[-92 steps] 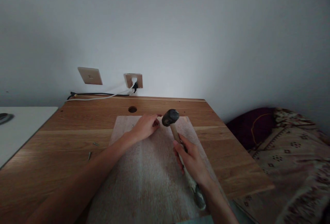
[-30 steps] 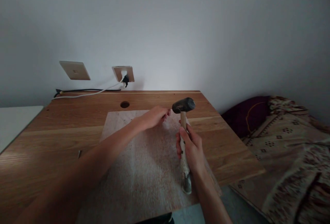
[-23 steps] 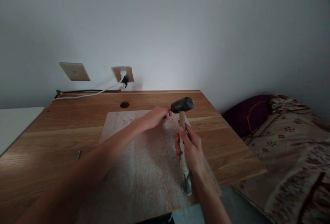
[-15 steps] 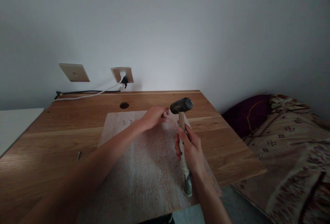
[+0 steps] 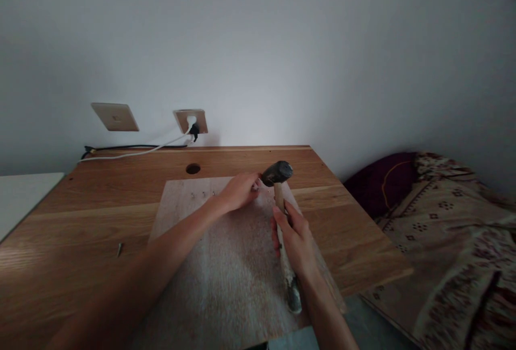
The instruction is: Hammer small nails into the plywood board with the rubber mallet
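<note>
Hammer (image 5: 277, 173) is in the right hand (image 5: 296, 237), fingers wrapped round the upper handle, thumb along it, head up near the far right of the pale board (image 5: 226, 275), butt end toward the person. Left hand (image 5: 241, 191) is at the board's far edge, fingertips drawn together; something small and pale shows there, can't tell exactly what or how firmly it's pinched. Head looks just beside those fingertips; can't tell from where I stand if they touch. Three small pins (image 5: 203, 194) stick up from the board left of that hand, and one loose screw-like fastener (image 5: 120, 249) lies on the desk (image 5: 355, 231), left of the forearm. My read: the step is starting a fastener by tapping. To do it well: pinch it low, keep it plumb, square the head to it, short light taps, then get fingers clear before hitting harder. Grip is choked up: good for control, weak for power. Nothing visible clamps the board, so I'd watch for it creeping.
</note>
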`<state>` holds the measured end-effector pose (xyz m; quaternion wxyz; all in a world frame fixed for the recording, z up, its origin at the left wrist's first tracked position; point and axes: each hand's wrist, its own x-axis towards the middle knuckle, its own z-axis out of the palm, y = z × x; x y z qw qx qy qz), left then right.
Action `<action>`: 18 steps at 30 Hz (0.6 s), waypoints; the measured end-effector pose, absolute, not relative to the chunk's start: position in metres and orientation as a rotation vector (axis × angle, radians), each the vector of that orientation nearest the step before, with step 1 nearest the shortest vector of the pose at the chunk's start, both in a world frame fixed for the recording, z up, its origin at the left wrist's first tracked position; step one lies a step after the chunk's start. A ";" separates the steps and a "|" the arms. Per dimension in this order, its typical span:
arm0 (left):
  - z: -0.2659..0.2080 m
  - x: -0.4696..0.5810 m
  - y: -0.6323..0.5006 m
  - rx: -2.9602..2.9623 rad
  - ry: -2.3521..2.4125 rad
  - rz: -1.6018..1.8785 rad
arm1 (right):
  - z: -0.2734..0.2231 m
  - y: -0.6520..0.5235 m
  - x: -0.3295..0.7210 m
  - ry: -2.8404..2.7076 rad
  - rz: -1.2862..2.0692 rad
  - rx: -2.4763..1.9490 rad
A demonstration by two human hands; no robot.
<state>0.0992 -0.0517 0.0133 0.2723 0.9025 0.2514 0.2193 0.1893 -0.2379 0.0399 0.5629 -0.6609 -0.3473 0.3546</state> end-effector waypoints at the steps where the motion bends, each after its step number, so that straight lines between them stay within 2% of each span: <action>1: 0.014 0.099 -0.053 2.442 0.716 0.608 | 0.039 -0.238 0.190 -0.829 0.837 -1.561; 11: 0.008 0.098 -0.065 2.292 0.747 0.631 | 0.039 -0.237 0.188 -0.835 0.855 -1.586; 15: 0.037 0.065 -0.071 2.557 0.629 0.605 | 0.038 -0.241 0.186 -0.831 0.846 -1.581; 18: 0.066 0.003 -0.072 2.742 0.653 0.382 | 0.036 -0.243 0.184 -0.873 0.854 -1.609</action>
